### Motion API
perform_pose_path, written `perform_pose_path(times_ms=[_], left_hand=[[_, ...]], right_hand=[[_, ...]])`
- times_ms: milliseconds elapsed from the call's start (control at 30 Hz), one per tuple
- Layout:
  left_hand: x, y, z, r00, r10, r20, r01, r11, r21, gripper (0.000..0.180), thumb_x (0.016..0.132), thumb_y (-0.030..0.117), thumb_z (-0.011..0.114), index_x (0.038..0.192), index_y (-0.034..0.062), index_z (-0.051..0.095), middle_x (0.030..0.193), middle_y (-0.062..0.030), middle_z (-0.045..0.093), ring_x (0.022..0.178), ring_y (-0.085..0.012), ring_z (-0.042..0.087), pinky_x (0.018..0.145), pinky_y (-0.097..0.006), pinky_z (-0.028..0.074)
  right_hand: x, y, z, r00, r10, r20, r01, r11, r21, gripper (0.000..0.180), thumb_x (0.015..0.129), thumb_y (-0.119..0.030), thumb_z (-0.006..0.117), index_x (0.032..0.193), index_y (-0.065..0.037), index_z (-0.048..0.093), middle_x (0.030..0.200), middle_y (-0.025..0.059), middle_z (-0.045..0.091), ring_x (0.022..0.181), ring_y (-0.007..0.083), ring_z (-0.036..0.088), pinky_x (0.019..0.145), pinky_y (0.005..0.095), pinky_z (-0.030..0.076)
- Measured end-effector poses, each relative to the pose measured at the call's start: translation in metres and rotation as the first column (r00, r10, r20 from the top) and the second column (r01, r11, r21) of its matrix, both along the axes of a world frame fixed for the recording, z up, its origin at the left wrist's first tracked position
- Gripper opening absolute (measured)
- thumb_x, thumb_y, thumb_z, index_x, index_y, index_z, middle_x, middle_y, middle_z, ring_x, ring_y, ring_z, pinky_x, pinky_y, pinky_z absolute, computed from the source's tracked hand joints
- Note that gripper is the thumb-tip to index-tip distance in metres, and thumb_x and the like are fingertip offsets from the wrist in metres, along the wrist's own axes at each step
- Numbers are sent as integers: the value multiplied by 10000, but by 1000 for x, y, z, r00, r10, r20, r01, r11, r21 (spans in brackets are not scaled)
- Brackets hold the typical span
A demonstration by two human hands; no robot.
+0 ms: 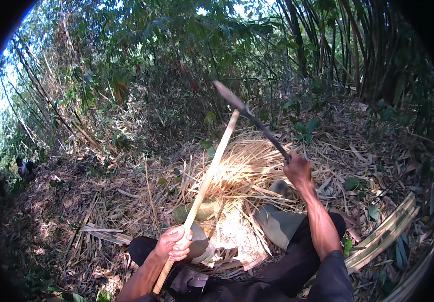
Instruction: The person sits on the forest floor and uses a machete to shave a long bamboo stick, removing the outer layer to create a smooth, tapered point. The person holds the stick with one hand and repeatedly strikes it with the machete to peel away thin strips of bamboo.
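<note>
My left hand [173,243] is closed around the lower part of a long, pale split-bamboo strip [210,175], which slants up and away to the right. In my right hand [298,168] is the grip of a long machete-like knife [264,132]. Its dark length points up and left, and its lighter, broader end [228,94] lies just past the strip's upper tip. Whether blade and strip touch, I cannot tell. Below them spreads a heap of thin bamboo shavings [244,163], partly in bright sun. A short green bamboo piece [203,210] lies crosswise behind the strip.
My bent legs in dark trousers end in grey-green boots [279,226] on either side of the shavings. Split bamboo lengths [384,232] lie at my right, and shorter pieces [105,233] at my left. Dry leaves cover the ground; bamboo stems [363,50] and undergrowth stand behind.
</note>
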State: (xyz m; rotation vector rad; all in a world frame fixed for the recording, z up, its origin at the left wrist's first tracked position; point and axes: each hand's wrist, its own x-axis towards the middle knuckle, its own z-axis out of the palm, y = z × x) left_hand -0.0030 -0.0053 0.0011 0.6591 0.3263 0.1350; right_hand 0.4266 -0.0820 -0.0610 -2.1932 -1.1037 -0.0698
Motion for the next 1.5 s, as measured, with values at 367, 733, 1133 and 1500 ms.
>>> perform_pose_path(times_ms=[367, 733, 1133, 1500], left_hand=[[17, -4, 21, 981, 98, -170, -20, 912, 410, 316, 987, 326, 416, 983, 19, 491, 555, 13, 341, 382, -58, 312, 321, -209, 265], [18, -13, 21, 974, 157, -163, -72, 898, 434, 304, 992, 311, 406, 975, 17, 480, 564, 11, 342, 372, -63, 293, 323, -216, 278], [4, -17, 16, 977, 81, -199, 2, 922, 386, 311, 984, 317, 429, 982, 12, 487, 564, 6, 355, 386, -60, 309, 332, -210, 280], [26, -12, 19, 926, 250, -284, 37, 686, 726, 296, 1000, 318, 401, 1068, 55, 519, 616, 55, 397, 472, -26, 347, 423, -182, 307]], right_hand=[[-42, -17, 6, 913, 230, 338, -308, 930, 200, 179, 687, -114, 625, 818, -65, 513, 631, 138, 581, 547, 315, 598, 536, 429, 476], [-57, -14, -5, 903, 320, 288, -360, 928, 94, 187, 655, -103, 618, 790, -40, 506, 640, 149, 600, 578, 331, 611, 555, 446, 487], [1, 0, -11, 998, -9, 70, 6, 999, 37, 55, 770, -60, 555, 810, -29, 535, 552, 102, 547, 470, 240, 552, 466, 398, 440], [-50, -21, 6, 960, 215, 177, -235, 966, 103, 186, 679, -119, 633, 798, -48, 508, 630, 146, 576, 583, 336, 598, 546, 444, 466]])
